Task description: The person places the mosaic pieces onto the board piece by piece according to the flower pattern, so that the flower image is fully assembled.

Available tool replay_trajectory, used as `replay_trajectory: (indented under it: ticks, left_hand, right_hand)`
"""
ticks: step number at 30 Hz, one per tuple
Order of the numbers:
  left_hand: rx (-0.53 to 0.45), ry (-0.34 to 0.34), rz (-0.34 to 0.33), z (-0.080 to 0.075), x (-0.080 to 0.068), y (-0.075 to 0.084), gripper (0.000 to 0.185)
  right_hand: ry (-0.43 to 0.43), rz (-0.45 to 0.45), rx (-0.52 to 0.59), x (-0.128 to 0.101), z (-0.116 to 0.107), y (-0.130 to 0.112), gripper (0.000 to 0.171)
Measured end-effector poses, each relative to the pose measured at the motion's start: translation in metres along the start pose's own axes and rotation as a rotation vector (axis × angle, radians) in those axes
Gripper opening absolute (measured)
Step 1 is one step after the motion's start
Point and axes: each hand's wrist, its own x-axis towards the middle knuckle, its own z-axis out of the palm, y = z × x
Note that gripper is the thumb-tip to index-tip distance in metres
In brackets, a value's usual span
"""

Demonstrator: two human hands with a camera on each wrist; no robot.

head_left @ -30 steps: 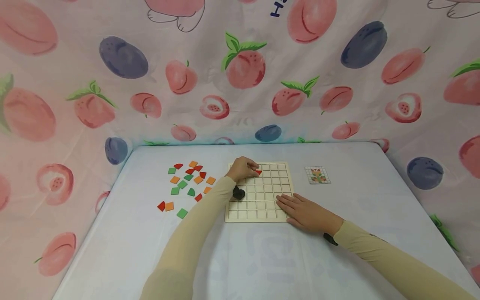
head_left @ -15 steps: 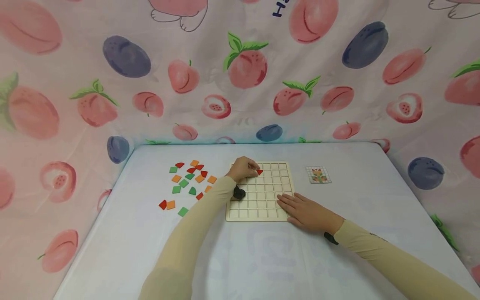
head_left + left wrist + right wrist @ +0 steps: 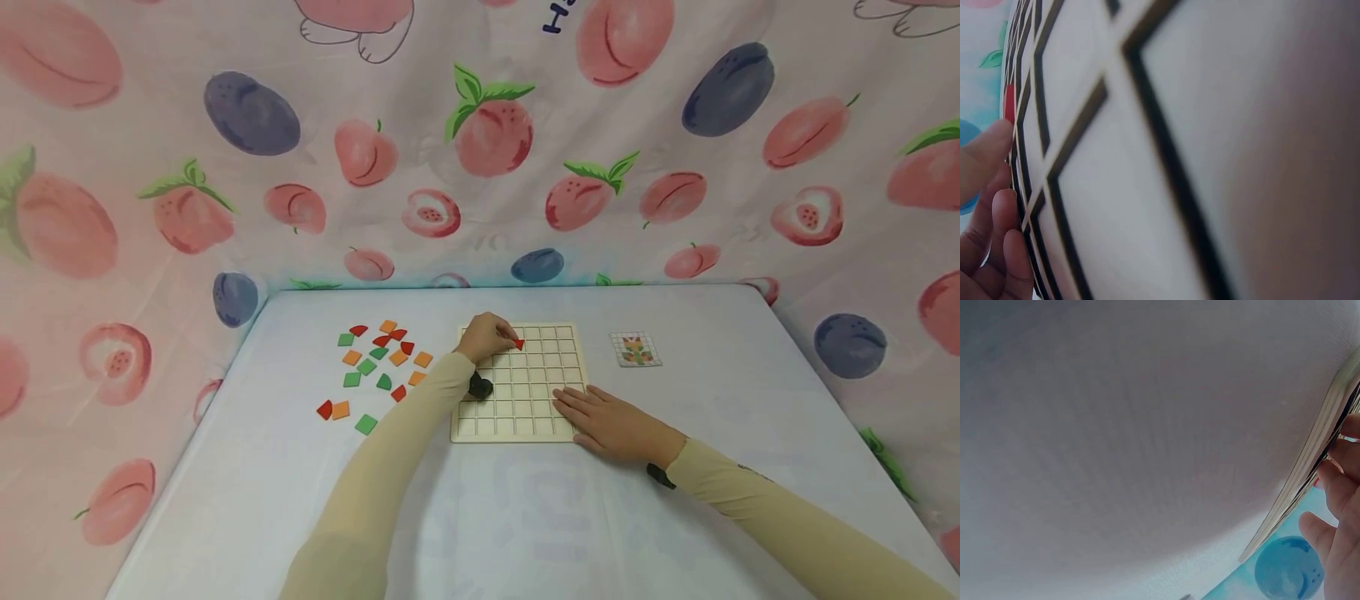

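A pale wooden board [image 3: 521, 404] marked into square cells lies flat on the table. My left hand [image 3: 483, 336] is over its upper left part, thumb and fingertips pinching a small red tile [image 3: 520, 344] at one of the cells in an upper row. The left wrist view has the thumb right at the red tile [image 3: 1009, 103], with the other fingers curled below. My right hand [image 3: 618, 427] rests with fingers extended on the board's lower right corner; in the right wrist view its fingertips lie over the board's edge [image 3: 1310, 456].
Left of the board lie scattered green squares [image 3: 366, 424], orange squares [image 3: 351, 357], red quarter-round tiles [image 3: 325, 409] and green rounded ones [image 3: 384, 382]. A small card [image 3: 637, 350] with a flower pattern on a grid lies to the right. A fruit-print cloth [image 3: 487, 225] hangs behind the table.
The left hand stays at the same spot with the red tile, its fingers shifting only slightly. The right hand keeps its place on the board's corner.
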Motion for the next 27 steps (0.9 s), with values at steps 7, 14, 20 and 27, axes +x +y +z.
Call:
replay_trajectory:
  ticks: [7,14,20,27]
  left_hand:
    - [0.005,0.015,0.003,-0.001,-0.002,0.002,0.008]
    - [-0.035,0.022,0.002,-0.002,-0.002,0.0,0.009]
    - [-0.087,-0.024,-0.032,0.0,0.003,-0.004,0.017]
    - [0.048,-0.032,-0.013,0.004,0.01,-0.005,0.019]
  right_hand:
    - [-0.045,0.016,0.02,0.001,-0.005,-0.002,0.058]
    - [-0.05,0.02,0.015,0.001,-0.003,-0.002,0.058]
    - [-0.041,0.017,0.016,0.001,-0.002,-0.001,0.058]
    - [-0.023,0.014,0.017,0.001,-0.002,-0.001,0.058]
